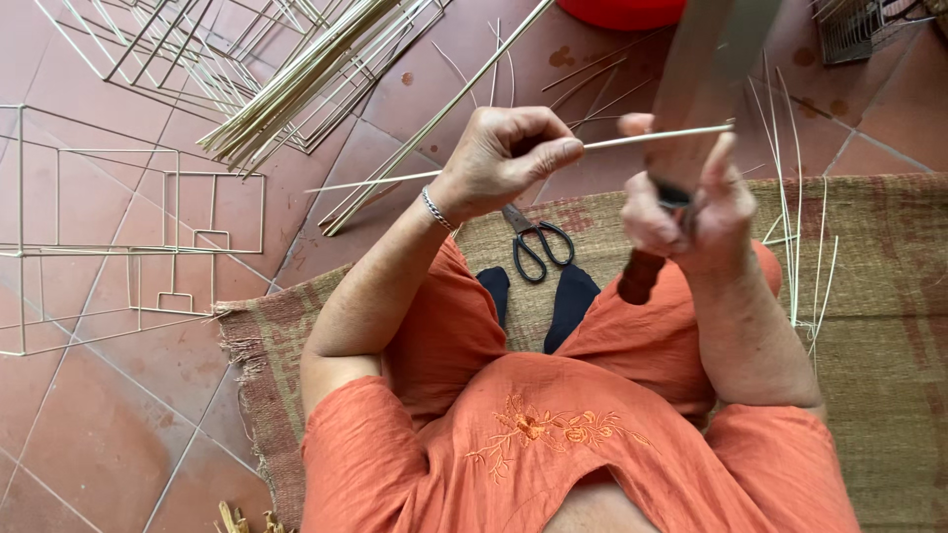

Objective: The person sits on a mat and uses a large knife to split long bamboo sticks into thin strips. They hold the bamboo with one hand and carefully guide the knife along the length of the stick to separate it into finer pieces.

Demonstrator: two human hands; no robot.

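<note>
My left hand point(509, 153) is closed around a long thin pale bamboo stick point(395, 178) that runs from the left across to my right hand. My right hand point(686, 207) grips the dark handle of a broad knife point(706, 69), whose grey blade points up and away. The stick's right end rests against the blade near my right thumb. Both hands are raised above my lap, over orange clothing.
Black scissors point(538, 242) lie on a woven mat point(879, 296) between my knees. Bundles of bamboo strips point(296, 84) and thin stick frames point(128, 227) cover the red tiled floor at left. Loose slivers point(800, 237) lie on the right. A red tub point(622, 12) sits at the top.
</note>
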